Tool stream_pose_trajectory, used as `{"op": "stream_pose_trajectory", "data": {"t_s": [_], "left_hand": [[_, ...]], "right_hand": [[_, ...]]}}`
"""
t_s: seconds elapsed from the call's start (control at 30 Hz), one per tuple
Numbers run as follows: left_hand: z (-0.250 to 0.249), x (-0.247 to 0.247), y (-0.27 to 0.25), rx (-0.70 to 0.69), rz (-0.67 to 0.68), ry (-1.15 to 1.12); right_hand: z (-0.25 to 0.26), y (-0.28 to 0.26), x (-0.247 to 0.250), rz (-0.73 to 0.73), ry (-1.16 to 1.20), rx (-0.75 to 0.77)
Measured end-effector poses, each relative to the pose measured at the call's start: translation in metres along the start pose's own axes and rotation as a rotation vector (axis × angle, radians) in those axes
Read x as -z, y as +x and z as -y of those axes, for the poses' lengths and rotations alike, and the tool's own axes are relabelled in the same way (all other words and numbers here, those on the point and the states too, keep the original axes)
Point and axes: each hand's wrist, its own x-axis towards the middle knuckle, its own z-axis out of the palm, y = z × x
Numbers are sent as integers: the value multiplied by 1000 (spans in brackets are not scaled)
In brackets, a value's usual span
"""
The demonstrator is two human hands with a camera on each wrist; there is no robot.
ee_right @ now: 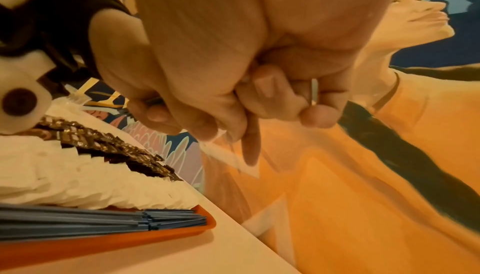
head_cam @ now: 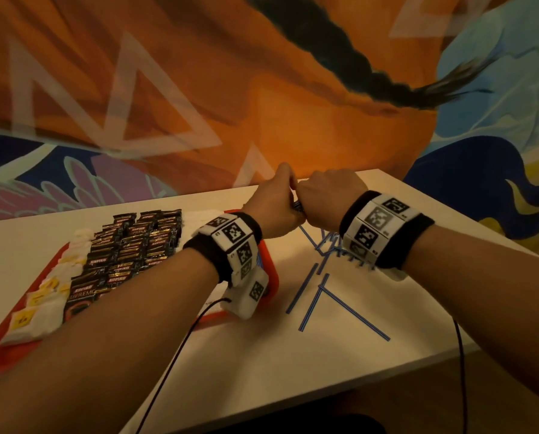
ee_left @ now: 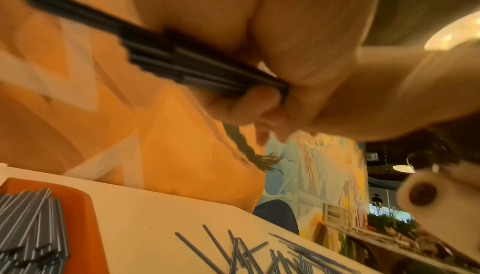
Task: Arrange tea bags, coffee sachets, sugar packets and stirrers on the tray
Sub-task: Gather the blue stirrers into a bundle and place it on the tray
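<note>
Together, both hands grip a steeply tilted stirrer bundle.

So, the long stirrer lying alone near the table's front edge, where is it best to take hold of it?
Probably pinch the long stirrer near its middle, from above. It lies flat on the table, thin and straight, with only its far end touching other stirrers; the near half has bare table both sides.

Both forearms are reaching forward over the tabletop toward its far edge, each wrist wearing a dark band. The left hand and the right hand are meeting knuckle to knuckle, raised above the surface. Both are curling their fingers around a bundle of stirrers held between them.
</note>
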Motion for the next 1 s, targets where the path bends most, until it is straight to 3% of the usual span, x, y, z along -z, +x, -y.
{"op": "stream_pose_trajectory", "data": {"t_s": [0.1, 0.2, 0.27, 0.37, 0.47, 0.77, 1.0], "left_hand": [[4, 17, -8, 54, 99, -218], [15, 34, -14, 150, 58, -631], [19, 37, -15, 167, 14, -703], [15, 27, -9, 159, -56, -427], [9, 20, -3, 178, -27, -218], [13, 20, 3, 279, 30, 0], [12, 21, -3, 256, 111, 177]], "right_hand": [[-11, -1, -7, -16, 79, -44], [-23, 1, -16, -32, 200, -153], [-23, 3, -19, -34, 252, -183], [-15, 6, -15, -28, 224, -147], [-10, 5, -8, -62, 139, -106], [6, 4, -18, -129, 7, -11], [24, 6, -26, -135, 8, 34]]}}
